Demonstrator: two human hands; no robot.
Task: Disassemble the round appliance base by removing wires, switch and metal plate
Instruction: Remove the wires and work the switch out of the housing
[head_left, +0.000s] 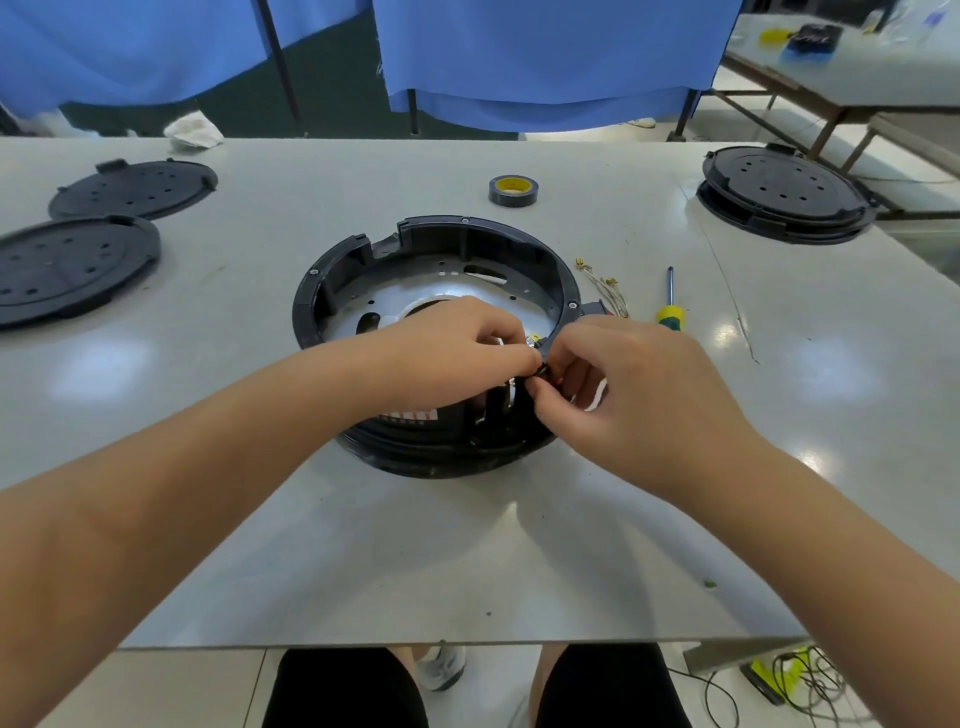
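The round black appliance base (363, 254) sits mid-table, open side up, with a silver metal plate (452, 288) inside. My left hand (457, 343) and my right hand (628, 379) meet at its near right rim. Both pinch a small black part (542, 366) there with curled fingertips; whether it is the switch, I cannot tell. A bundle of loose wires (602, 283) with yellow terminals lies on the table just right of the base.
A yellow-handled screwdriver (670, 304) lies right of the wires. A roll of black tape (513, 190) stands behind the base. Two black round covers (78, 260) lie at the left, and another round base (784, 195) at the far right. The table's front edge is near my knees.
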